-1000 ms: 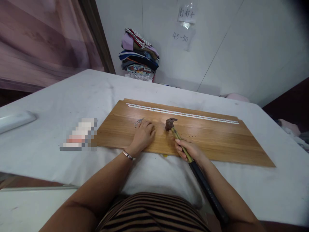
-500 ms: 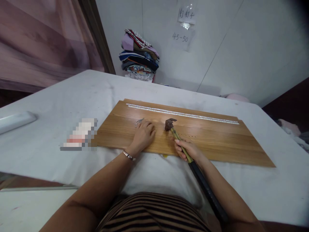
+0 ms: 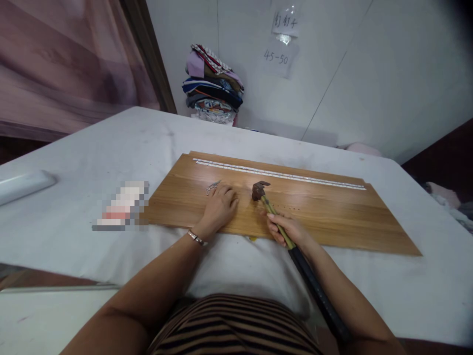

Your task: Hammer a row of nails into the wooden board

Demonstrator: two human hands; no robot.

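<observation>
A wooden board (image 3: 332, 227) lies flat on the white-covered table. On its left half rests my left hand (image 3: 220, 204), palm down, fingers stretched out and slightly curved, holding nothing visible. Just beyond those fingertips is a small pile of silver nails (image 3: 212, 187). My right hand (image 3: 286, 229) is wrapped round the handle of a claw hammer (image 3: 260, 191), below its rusty head. The hammer's black grip runs back along my right forearm. A short row of dark dots (image 3: 290, 208) marks the board right of the hammer head.
Two white strips with markings (image 3: 281, 174) run along the board's far edge. A pixelated item (image 3: 125, 204) lies left of the board. At the table's left edge is a white rounded object (image 3: 25, 186). Folded clothes (image 3: 214, 84) are stacked by the wall, under handwritten papers (image 3: 277, 56).
</observation>
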